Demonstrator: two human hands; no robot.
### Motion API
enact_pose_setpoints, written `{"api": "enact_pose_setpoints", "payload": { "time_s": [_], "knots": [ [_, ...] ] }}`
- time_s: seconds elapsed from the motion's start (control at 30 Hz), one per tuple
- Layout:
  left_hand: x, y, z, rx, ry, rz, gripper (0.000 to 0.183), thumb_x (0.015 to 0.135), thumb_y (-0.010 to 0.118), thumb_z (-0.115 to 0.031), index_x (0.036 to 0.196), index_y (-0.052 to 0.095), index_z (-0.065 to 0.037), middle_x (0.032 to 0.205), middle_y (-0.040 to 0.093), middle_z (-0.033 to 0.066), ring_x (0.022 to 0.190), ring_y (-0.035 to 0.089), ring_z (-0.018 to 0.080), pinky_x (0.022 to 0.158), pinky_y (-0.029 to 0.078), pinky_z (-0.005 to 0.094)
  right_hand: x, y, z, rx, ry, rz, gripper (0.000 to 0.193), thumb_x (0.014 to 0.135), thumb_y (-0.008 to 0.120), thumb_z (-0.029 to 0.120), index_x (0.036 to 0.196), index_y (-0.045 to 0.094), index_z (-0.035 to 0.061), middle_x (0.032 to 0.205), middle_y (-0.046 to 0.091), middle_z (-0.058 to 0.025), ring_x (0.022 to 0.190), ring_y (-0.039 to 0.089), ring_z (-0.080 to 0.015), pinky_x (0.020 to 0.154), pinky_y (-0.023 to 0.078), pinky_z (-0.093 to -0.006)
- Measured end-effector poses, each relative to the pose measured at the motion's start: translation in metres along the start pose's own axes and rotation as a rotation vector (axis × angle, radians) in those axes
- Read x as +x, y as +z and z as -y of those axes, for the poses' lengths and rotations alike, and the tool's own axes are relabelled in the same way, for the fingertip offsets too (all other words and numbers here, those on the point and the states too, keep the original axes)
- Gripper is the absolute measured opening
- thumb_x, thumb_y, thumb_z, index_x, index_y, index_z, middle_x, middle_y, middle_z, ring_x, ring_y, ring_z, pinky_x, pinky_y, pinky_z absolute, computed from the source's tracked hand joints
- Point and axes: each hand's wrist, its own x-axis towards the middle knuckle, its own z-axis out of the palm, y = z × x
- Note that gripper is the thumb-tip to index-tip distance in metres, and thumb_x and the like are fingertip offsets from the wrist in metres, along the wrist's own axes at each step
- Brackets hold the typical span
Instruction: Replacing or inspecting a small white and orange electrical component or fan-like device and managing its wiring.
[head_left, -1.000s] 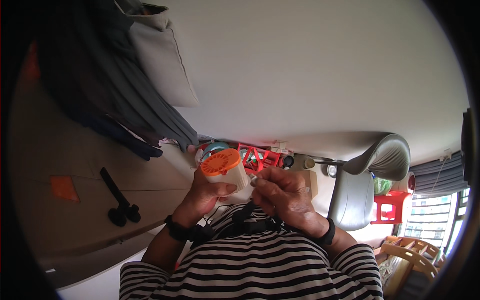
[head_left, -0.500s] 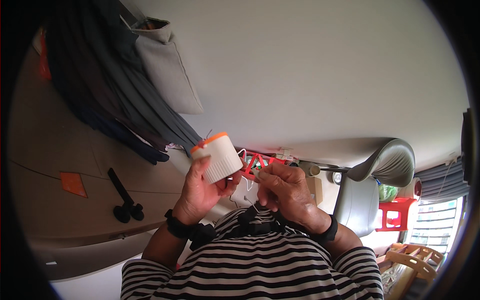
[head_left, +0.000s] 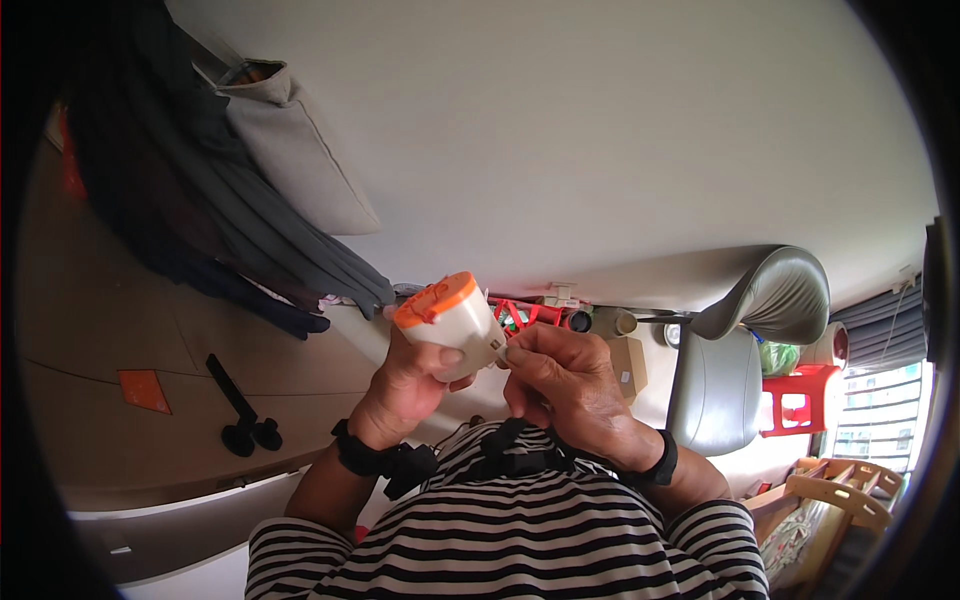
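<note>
Wht. container (head_left: 467, 338) w/ orange lid (head_left: 440, 297), qty 1: tilts, approx. 10 o'clock of R hand (head_left: 572, 382).
L hand (head_left: 405, 388): wraps fingers closed round container.
R hand: pinches small pale pc. (head_left: 500, 354) betw. thumb & forefinger, against container's side; poss. a plug, too small to be sure.
Grey chair (head_left: 716, 398): stands 3 o'clock of R hand.
Blk. rod-like item (head_left: 233, 390): lies 8 o'clock of container, on brn. table (head_left: 110, 450).

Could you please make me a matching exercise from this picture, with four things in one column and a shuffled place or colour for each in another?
Column one:
1. white-bodied container
2. plastic stool
3. chair
4. four-sided patch

Column two:
A. grey
B. orange all over
C. in the grip of the left hand
D. red

Pairs: 1-C, 2-D, 3-A, 4-B
</note>
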Motion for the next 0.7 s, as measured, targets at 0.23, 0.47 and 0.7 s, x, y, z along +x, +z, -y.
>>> {"api": "enact_pose_setpoints", "payload": {
  "time_s": [0.23,0.47,0.7],
  "knots": [
    [0.006,-0.003,0.011,0.151,0.167,0.133,0.059,0.056,0.066,-0.006,0.112,0.049,0.001,0.098,0.057,0.0061,0.091,0.055,0.0156,0.076,0.046,0.0276,-0.006,-0.014,-0.013,0.136,-0.083,-0.041,0.018,0.089,0.050,0.016,0.085,0.057,0.0005,0.065,0.056,-0.0037,0.051,0.046,-0.0060,0.046,0.036,-0.0184],
    [0.002,0.008,0.012,0.283,0.255,0.117,0.058,0.055,0.066,-0.006,0.109,0.051,0.003,0.101,0.058,0.0079,0.094,0.055,0.0168,0.082,0.045,0.0290,-0.002,-0.023,-0.022,0.211,-0.190,-0.081,0.022,0.090,0.047,0.019,0.087,0.056,-0.0008,0.079,0.058,-0.0053,0.065,0.052,-0.0088,0.061,0.042,-0.0212],
    [0.001,-0.008,0.020,-0.027,0.139,0.144,0.067,0.057,0.063,-0.025,0.118,0.045,-0.002,0.107,0.055,0.0133,0.093,0.057,0.0261,0.082,0.047,0.0365,-0.004,-0.024,-0.022,0.222,-0.177,0.018,0.020,0.090,0.047,0.017,0.088,0.055,-0.0015,0.080,0.058,-0.0071,0.067,0.053,-0.0113,0.062,0.044,-0.0231]
  ]
}}
